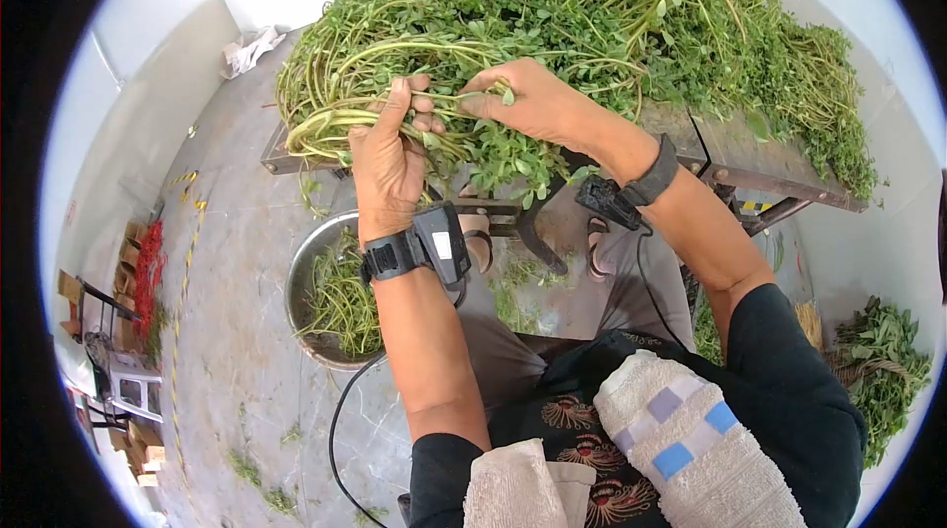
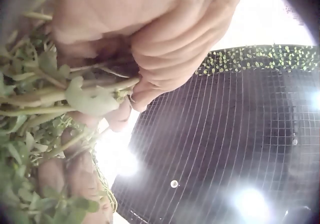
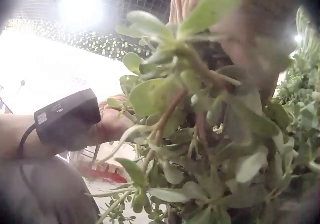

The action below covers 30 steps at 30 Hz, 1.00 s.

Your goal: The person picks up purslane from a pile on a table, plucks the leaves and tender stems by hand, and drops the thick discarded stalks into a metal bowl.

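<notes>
My left hand (image 1: 390,163) is raised at the near left edge of the heap, thumb up, gripping several purslane stems (image 1: 449,145). Their leafy ends (image 1: 518,155) hang to the right, below my right hand (image 1: 538,106). That hand pinches a thin stem between thumb and fingers, just right of the left fingertips. In the left wrist view, the thumb (image 2: 155,78) presses on stems with a pale leaf (image 2: 90,97). Purslane leaves (image 3: 155,96) cover much of the right hand's fingers in the right wrist view.
A big purslane heap (image 1: 552,5) covers the table (image 1: 809,183) and spills over its right end. Below left, a metal basin (image 1: 294,296) on the floor holds more stems. Another greens bundle (image 1: 878,355) stands at right. A cable (image 1: 340,420) loops beside my left arm.
</notes>
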Available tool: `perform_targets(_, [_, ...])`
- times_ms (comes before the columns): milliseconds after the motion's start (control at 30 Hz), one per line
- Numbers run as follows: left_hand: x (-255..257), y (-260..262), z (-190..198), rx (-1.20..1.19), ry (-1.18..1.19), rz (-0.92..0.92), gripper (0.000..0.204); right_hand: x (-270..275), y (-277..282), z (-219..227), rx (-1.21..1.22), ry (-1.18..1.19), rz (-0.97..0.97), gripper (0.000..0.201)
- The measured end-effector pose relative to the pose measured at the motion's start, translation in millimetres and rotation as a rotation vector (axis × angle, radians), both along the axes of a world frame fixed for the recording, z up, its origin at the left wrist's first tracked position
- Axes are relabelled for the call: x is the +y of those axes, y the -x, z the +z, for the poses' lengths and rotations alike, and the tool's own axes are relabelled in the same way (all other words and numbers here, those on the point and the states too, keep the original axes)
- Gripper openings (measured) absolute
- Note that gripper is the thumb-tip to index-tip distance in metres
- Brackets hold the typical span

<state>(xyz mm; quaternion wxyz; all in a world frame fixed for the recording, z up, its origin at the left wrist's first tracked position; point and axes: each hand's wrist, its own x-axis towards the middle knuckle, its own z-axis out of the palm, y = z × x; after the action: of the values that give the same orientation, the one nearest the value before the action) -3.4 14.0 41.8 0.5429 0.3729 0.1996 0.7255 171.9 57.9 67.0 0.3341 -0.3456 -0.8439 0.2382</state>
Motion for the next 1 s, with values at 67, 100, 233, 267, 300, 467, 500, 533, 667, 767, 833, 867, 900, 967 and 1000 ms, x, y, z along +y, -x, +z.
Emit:
perform_targets(67, [1,-1,-2,0.001,-0.004,0.001,0.024,-6,1,5,0.022,-0.068,0.019,0.033])
perform_targets(100, [1,-2,-3,-0.018,-0.005,-0.007,0.025,-9,1,8,-0.022,-0.134,-0.003,0.031])
perform_targets(233, [5,-11,-5,0.070,-0.015,-0.051,0.028,9,7,7,-0.062,-0.424,-0.219,0.025])
perform_targets(267, [5,-11,-4,0.074,-0.017,-0.053,0.028,16,3,11,-0.058,-0.426,-0.222,0.025])
perform_targets(300, [2,-8,-3,-0.036,-0.010,-0.059,0.029,22,-5,16,0.063,-0.360,-0.340,0.024])
perform_targets(467, [2,12,1,-0.582,-0.162,-0.198,0.027,8,-54,47,0.658,0.385,-0.086,0.022])
perform_targets(500, [2,11,5,-0.653,-0.158,-0.123,0.021,-3,-57,48,0.580,0.390,-0.002,0.023])
perform_targets(533, [2,15,3,-0.656,-0.162,-0.125,0.021,-10,-57,46,0.578,0.385,-0.002,0.023])
perform_targets(667, [3,30,-7,-0.940,-0.226,-0.467,0.017,-32,-46,40,0.401,0.315,-0.052,0.035])
perform_targets(767, [4,31,-10,-0.855,-0.344,-0.543,0.021,-38,-43,39,0.326,0.060,-0.108,0.045])
perform_targets(833, [3,30,-10,-0.845,-0.321,-0.551,0.021,-47,-40,46,0.207,0.043,-0.081,0.043])
perform_targets(867, [3,30,-10,-0.838,-0.302,-0.554,0.021,-51,-35,49,0.083,0.026,-0.047,0.041])
perform_targets(900, [2,29,-10,-0.841,-0.301,-0.553,0.021,-46,-30,41,0.066,-0.164,-0.017,0.036])
perform_targets(967, [1,26,-8,-0.840,-0.272,-0.550,0.019,-50,-18,34,0.003,-0.209,-0.001,0.034])
perform_targets(1000, [1,24,-7,-0.841,-0.273,-0.548,0.019,-52,-13,30,-0.055,-0.254,0.013,0.032])
